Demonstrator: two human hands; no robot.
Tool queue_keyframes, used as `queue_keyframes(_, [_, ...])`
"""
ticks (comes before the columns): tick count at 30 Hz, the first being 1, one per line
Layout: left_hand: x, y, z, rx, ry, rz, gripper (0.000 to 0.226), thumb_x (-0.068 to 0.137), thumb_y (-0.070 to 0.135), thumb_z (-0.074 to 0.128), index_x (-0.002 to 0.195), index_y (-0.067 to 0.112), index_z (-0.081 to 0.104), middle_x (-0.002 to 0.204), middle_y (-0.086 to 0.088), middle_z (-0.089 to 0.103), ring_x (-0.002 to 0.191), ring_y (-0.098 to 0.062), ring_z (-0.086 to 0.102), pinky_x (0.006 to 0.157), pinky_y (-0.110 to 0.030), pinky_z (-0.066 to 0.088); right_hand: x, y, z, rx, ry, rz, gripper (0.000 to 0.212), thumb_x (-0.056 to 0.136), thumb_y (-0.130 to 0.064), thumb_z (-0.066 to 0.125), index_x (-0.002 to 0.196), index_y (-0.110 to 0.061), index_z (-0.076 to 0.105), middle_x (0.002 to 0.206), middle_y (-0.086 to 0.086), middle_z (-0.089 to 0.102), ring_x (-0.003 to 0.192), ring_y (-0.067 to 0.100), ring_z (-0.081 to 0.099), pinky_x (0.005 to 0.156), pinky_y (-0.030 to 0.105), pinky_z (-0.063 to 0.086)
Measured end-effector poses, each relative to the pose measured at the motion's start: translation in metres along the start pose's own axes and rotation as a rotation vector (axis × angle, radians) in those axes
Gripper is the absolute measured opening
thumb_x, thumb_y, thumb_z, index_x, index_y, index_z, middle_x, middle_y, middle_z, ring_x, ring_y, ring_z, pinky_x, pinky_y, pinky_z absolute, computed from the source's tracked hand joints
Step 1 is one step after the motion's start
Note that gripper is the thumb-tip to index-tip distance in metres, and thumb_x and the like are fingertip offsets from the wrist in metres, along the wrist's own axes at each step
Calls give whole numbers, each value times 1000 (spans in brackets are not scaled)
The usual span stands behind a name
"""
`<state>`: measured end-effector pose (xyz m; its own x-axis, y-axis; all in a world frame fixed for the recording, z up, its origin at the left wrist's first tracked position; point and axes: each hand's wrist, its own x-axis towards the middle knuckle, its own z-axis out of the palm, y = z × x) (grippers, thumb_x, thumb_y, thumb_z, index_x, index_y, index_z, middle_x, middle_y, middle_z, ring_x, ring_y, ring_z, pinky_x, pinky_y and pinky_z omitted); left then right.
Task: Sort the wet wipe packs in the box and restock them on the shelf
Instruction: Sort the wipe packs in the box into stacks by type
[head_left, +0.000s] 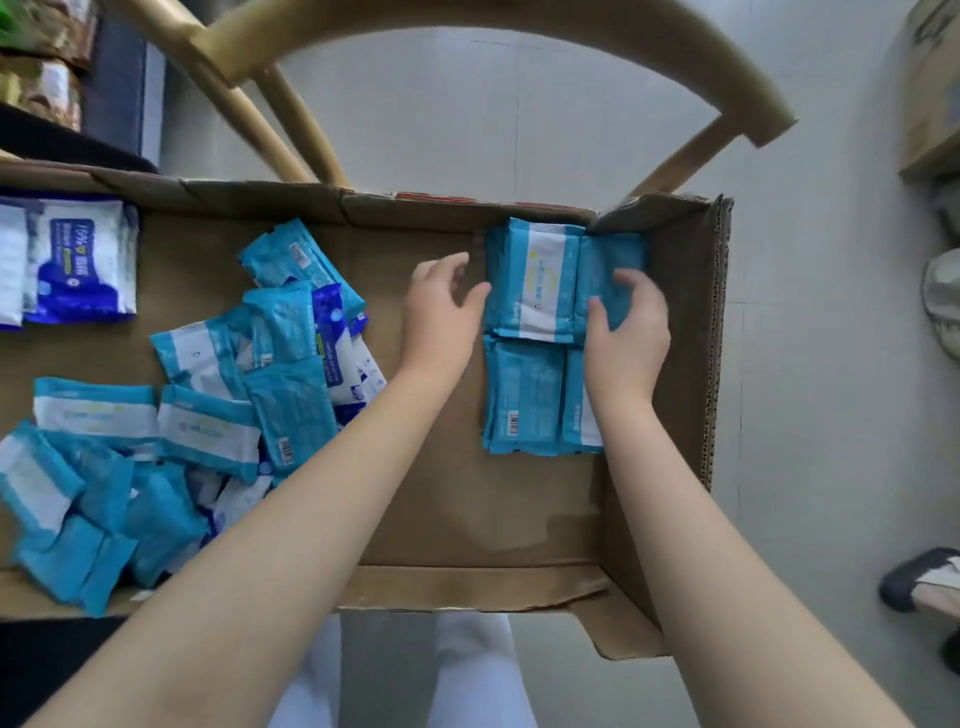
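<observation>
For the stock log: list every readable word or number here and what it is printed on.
"Alcohol Wipe": small dark blue and white pack; ending unclear.
"100%": large dark blue and white pack at the cardboard box's left end.
Light blue and white stacked packs: print too blurred.
Barcodes on light blue packs: digits too small.

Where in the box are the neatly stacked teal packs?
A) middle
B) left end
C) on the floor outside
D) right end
D: the teal stacks sit in a tidy block by the right wall of the box, with the right hand gripping the far-right stack; the loose pile lies toward the left.
</observation>
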<state>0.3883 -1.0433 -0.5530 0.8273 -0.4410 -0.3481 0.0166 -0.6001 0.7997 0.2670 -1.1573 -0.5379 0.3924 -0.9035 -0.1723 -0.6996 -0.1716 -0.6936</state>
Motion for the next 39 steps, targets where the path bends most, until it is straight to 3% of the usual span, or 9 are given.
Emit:
queue_keyframes(4, [-38,-53,-90,99,185,40,27,94,12,61,121,14,62,115,3,52,108,-16,54,99,-29,44,-58,-14,28,25,-202,-23,31,96,-13,61,126,-8,59,126,4,61,120,17,54,106,26,39])
queue_keyframes(7, [-53,-107,-144,177,257,-262,38,93,22,65,129,17,55,128,-4,47,120,-22,48,107,-39,38,-98,-32,67,46,-354,-32,30,93,-10,64,123,-6,62,123,6,64,116,20,57,104,37,43])
queue_keyframes(10, [-63,-147,-169,245,71,-539,65,88,39,70,141,14,43,144,-10,35,137,-29,32,114,-43,28,-128,-51,106,69,-493,-14,31,93,-14,66,123,-9,63,123,1,64,112,14,57,100,36,46])
queue_keyframes(17, [-62,-177,-185,415,-193,-317,56,90,43,66,140,23,49,144,2,40,131,-30,27,109,-34,25,-156,-73,162,-145,-574,79,52,76,-29,83,118,-17,54,113,-5,36,112,21,48,98,31,42])
queue_keyframes(21, [-53,-199,-223,525,-443,-152,59,95,11,56,150,22,37,154,2,32,134,-31,26,114,-37,21,-167,-71,170,-201,-549,120,40,78,-25,83,108,-10,62,113,-2,34,110,19,48,94,20,35])
queue_keyframes(25, [-53,-210,-245,626,-304,-83,38,93,12,63,130,15,58,135,-2,52,122,-27,39,106,-40,34,-175,-72,166,-78,-502,194,24,78,-22,82,93,-11,68,111,1,49,86,1,54,87,18,44])
queue_keyframes(29, [-61,-208,-256,702,-86,21,20,87,24,69,106,24,63,116,8,63,119,-24,43,100,-39,26,-182,-70,149,98,-416,265,12,81,-20,79,91,-17,71,111,5,64,102,17,61,93,33,49])
queue_keyframes(35, [-66,-160,-237,-160,9,-212,17,93,38,65,94,46,50,97,30,55,87,16,56,67,-6,42,-164,-63,103,495,-286,406,10,93,-13,67,102,-14,71,100,2,74,90,12,68,79,25,54])
queue_keyframes(39, [-54,-119,-180,-502,-71,-322,17,97,23,60,106,37,54,103,10,71,89,1,69,73,-17,53,-124,-53,62,511,-184,423,17,97,-13,61,113,-11,67,106,1,72,92,7,70,79,21,56])
